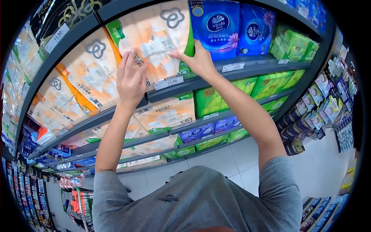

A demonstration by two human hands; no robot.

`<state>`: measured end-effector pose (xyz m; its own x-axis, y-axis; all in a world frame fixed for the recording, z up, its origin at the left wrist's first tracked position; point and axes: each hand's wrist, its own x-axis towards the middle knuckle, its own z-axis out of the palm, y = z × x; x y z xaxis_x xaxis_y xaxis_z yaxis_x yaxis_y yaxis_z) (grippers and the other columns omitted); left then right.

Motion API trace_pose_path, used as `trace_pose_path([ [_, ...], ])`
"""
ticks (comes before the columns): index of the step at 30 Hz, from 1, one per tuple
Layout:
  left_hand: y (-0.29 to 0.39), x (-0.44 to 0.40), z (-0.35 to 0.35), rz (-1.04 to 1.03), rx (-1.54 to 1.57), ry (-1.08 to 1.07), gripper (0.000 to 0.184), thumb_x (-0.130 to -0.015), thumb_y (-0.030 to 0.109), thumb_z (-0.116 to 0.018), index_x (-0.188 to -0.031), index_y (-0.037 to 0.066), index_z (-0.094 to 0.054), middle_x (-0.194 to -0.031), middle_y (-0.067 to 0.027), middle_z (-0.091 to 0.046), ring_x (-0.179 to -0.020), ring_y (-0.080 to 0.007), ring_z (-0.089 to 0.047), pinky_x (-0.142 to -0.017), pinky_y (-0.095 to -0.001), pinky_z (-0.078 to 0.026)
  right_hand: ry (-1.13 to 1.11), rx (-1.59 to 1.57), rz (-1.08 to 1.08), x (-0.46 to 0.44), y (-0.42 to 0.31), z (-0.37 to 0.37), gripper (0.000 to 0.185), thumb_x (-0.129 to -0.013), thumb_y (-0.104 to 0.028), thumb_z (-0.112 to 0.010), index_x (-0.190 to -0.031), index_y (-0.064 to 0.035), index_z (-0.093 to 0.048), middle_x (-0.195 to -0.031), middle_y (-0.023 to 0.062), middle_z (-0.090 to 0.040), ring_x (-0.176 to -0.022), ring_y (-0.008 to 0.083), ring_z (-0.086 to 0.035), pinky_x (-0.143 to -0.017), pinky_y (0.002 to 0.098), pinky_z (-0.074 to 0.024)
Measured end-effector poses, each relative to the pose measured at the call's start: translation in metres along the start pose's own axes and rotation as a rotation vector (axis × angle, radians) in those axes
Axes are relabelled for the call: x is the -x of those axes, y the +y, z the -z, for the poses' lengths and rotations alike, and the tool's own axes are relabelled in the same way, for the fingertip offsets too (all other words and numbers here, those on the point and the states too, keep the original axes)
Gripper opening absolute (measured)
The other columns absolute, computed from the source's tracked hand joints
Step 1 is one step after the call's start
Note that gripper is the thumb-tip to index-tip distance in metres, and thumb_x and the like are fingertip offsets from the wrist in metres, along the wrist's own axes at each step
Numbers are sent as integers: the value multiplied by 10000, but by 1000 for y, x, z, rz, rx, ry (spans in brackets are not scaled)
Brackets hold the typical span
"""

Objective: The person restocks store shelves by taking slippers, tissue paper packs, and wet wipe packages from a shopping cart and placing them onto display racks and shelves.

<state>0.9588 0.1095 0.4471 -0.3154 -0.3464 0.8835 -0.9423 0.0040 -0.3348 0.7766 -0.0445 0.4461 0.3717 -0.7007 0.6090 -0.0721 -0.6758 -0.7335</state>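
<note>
lg grey shelving unit (255, 65) took up most of the view, several tiers stocked w/ pkgs. pale tiled floor (317, 166) ran below & to the r. a hanging rack of small packets (320, 94) stood past the shelving's r end; a shopping cart (79, 208) was at btm l, partly cut off by the view's curved edge. person's grey t-shirt (201, 201) filled btm ctr, both arms reaching up & fwd.

main peach tissue pack (154, 42) sat upper ctr on an upper tier, btw similar peach packs (91, 58) on the l & blue vinda packs (216, 29) on the r. it had a grey knot-type logo, plus green at its l & r edges. green packs (293, 44) were further r, same tier; more green pkgs (232, 92) one tier down.

l hand (132, 79) was open, fingers extended & close together, against lower l part of the peach pack's front. r hand (195, 60) was at the pack's r edge: thumb across the front, other fingers mostly hidden round the side, so can't tell if it was gripping.

smallest: price tag (168, 82) under the pack, reading 13.90, & another tag (233, 67) under the blue ones.
</note>
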Motion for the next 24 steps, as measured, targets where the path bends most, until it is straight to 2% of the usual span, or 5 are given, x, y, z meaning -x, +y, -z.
trace_pose_path([
  [6,23,-10,10,64,-34,3,281,-674,-11,-664,-949,43,-684,-1304,-156,-499,-1191,-336,-481,-975,-402,-412,-69,122,-71,0,-3,7,717,-682,-453,-776,-1127,48,-523,-1045,218,-622,-991,339,-602,-842,382,-480],
  [8,31,-14,12,57,-11,16,300,-682,-9,-648,-978,35,-660,-1305,-158,-496,-1175,-327,-491,-967,-406,-410,439,353,535,10,-11,4,603,-727,-315,-772,-1127,58,-518,-1079,192,-577,-1033,319,-551,-876,371,-462],
  [18,97,54,26,365,217,-149,343,-722,32,-647,-1064,48,-623,-1270,-206,-509,-1149,-382,-497,-959,-413,-411,-24,199,434,88,-16,-20,367,-760,-166,-654,-1077,-4,-567,-1091,165,-548,-1022,341,-521,-856,408,-460],
  [21,157,163,43,635,403,-477,321,-734,59,-655,-1051,27,-612,-1199,-234,-546,-1131,-397,-506,-967,-423,-406,-197,37,230,184,41,-41,266,-814,-204,-628,-1022,-39,-607,-922,150,-619,-861,327,-600,-740,406,-494],
  [24,217,351,101,954,499,-1329,361,-828,254,-600,-1122,44,-602,-1242,-211,-535,-1195,-361,-472,-1021,-433,-360,-626,-12,-346,360,159,-45,340,-846,-284,-614,-1067,-26,-597,-944,168,-643,-866,336,-628,-742,415,-498],
])
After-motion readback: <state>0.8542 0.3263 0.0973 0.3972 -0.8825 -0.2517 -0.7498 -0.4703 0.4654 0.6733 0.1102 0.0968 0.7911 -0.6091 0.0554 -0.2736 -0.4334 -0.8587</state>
